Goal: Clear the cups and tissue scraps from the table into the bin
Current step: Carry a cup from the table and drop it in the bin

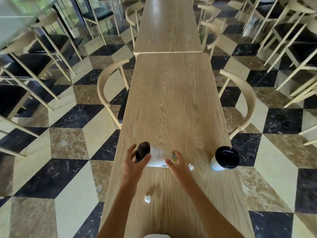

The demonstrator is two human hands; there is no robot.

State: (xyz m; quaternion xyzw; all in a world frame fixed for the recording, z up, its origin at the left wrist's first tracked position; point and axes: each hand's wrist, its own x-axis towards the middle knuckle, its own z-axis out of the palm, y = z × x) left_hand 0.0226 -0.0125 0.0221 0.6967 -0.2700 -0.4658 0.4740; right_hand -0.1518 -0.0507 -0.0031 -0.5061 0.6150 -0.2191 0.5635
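Nearest us, at the bottom edge, a white rounded shape (156,235) peeks into view; we cannot tell what it is, and no bin shows anywhere, so carrying rubbish off blind is our first risk. A little further on, a tissue scrap (147,198) lies loose on the table (173,103) between our forearms; a sleeve or wrist sweeping back could knock it to the floor.

Beyond that, our left hand (133,166) curls around the dark lid end of a tipped cup (155,158), fingers spread and only partly closed, while our right hand (176,163) presses its narrow base, fingers also apart. Neither grip looks firm, and we cannot tell whether the cup is lifted or resting. If the lid is loose, any dregs could spill as we tilt it, and a round cup pinched at its ends may roll out.

Just beside our right hand sits a second tissue scrap (191,166), easily brushed away. Further right, a lidded cup (223,158) stands upright very near the table's edge; a nudge could send it over onto the tiled floor (68,143).
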